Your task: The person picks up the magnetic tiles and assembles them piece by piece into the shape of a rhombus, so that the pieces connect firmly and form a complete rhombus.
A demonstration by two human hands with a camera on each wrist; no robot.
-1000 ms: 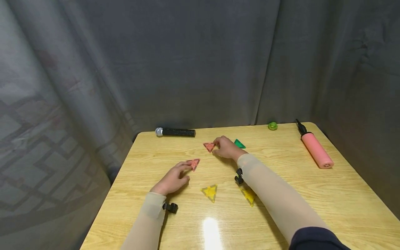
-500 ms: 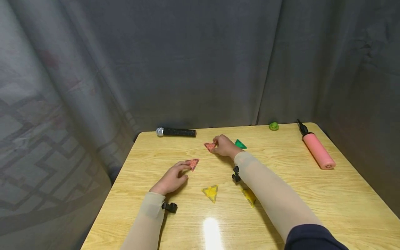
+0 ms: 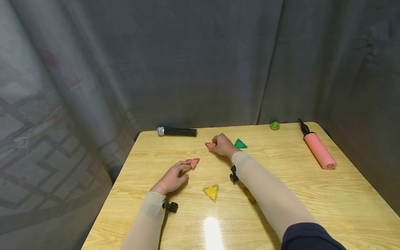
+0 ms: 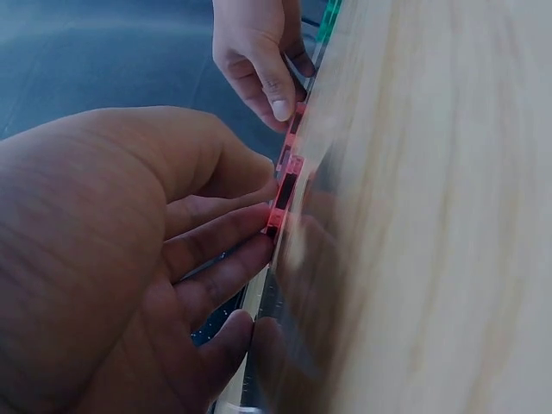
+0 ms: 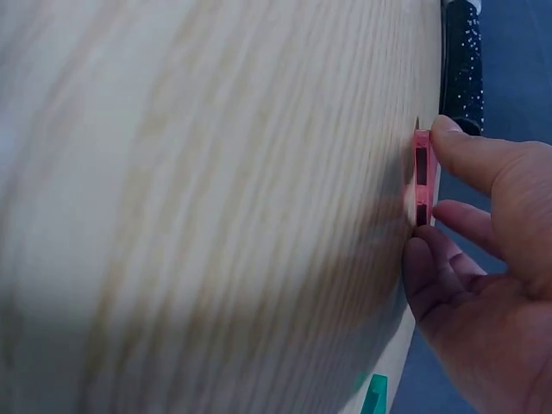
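Note:
In the head view, my left hand (image 3: 172, 177) rests its fingertips on the near red triangular magnetic tile (image 3: 194, 163), the fingers loosely bent and the thumb apart from it. Farther back, my right hand (image 3: 223, 145) pinches the far red triangular magnetic tile (image 3: 208, 144) between thumb and fingers, covering its right part. The right wrist view shows that tile (image 5: 422, 177) edge-on, with the thumb at one end and fingertips at the other. A green triangular tile (image 3: 240, 143) lies beyond the right wrist. One yellow triangular tile (image 3: 211, 192) lies nearer; another yellow tile (image 3: 249, 196) is partly hidden by the right forearm.
A black microphone (image 3: 179, 132) lies along the back edge of the wooden table (image 3: 156, 152). At the back right are a small green round object (image 3: 275, 125) and a pink hand pump (image 3: 320, 151). Grey curtains (image 3: 193, 69) hang close behind the table.
My right hand has shifted slightly left and closed in on the far red tile, its thumb now at the tile. My left hand has stayed almost still.

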